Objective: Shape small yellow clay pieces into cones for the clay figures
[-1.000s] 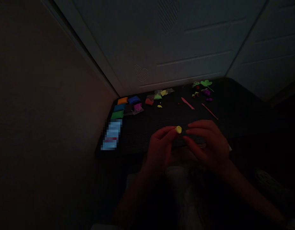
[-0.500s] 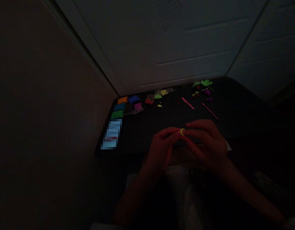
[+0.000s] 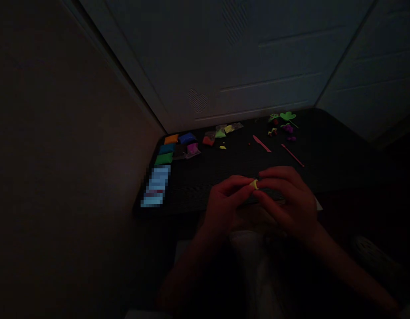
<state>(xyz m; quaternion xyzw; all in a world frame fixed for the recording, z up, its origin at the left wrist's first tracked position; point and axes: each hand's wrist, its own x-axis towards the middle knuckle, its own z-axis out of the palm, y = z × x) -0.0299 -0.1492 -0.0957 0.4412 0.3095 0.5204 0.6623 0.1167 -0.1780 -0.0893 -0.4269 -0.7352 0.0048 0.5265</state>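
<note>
Low over the table's near edge, my left hand (image 3: 223,204) pinches a small curved piece of yellow modelling clay (image 3: 254,184) between thumb and forefinger. My right hand (image 3: 291,201) meets it from the other side, thumb below and a finger above, their tips at the clay. Its top finger is raised and apart. Beyond the hands lie a pink plastic knife (image 3: 262,144) and a thin pink modelling stick (image 3: 292,155). A small bit of yellow clay (image 3: 222,147) rests on the dark table (image 3: 198,177). The light is very dim.
At the left are several clay packets, among them an orange one (image 3: 171,139) and a green one (image 3: 164,158), with a blurred-out lit phone-like screen (image 3: 156,186) in front. Opened packets (image 3: 220,131) lie at the back. Small clay shapes, a green clover-like one (image 3: 287,116) included, sit back right.
The yellow clay looked like a ring around my right fingertip; now it shows as an open curve with a wider face. Both hands have barely moved.
</note>
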